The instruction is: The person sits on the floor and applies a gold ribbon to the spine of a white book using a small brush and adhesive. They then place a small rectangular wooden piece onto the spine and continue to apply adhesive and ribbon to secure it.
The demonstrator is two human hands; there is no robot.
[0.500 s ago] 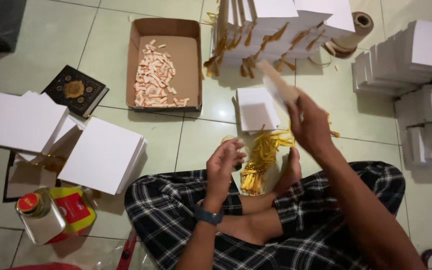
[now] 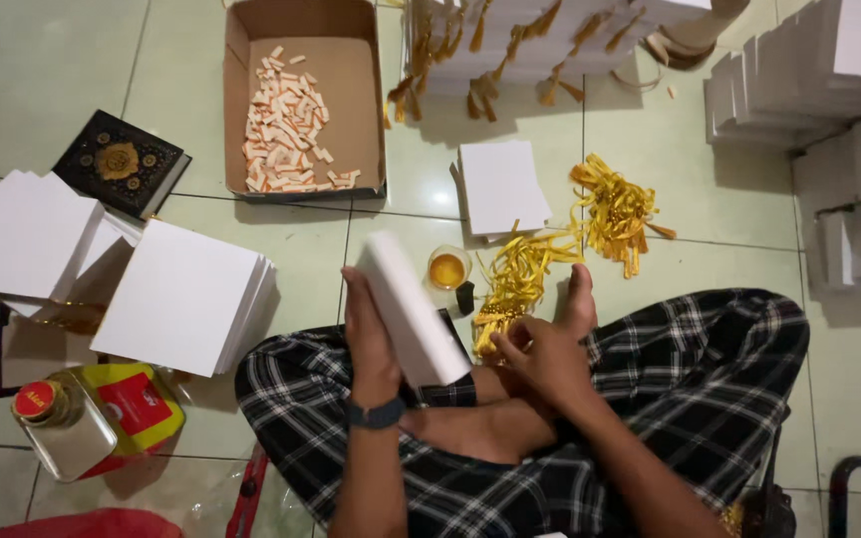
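Head view: a white book block point(image 2: 413, 314) is gripped edge-up in the left hand point(image 2: 371, 344), above the lap. The right hand point(image 2: 542, 357), earlier raised with it, is now lowered, apparently pinching gold ribbons point(image 2: 515, 284).

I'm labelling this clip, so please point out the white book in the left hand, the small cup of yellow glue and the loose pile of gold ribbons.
white book point(image 2: 413, 317), head view, on its white edge.
glue cup point(image 2: 447, 269), head view, on the yellow liquid.
gold ribbon pile point(image 2: 618, 211), head view, on the tangle's middle.
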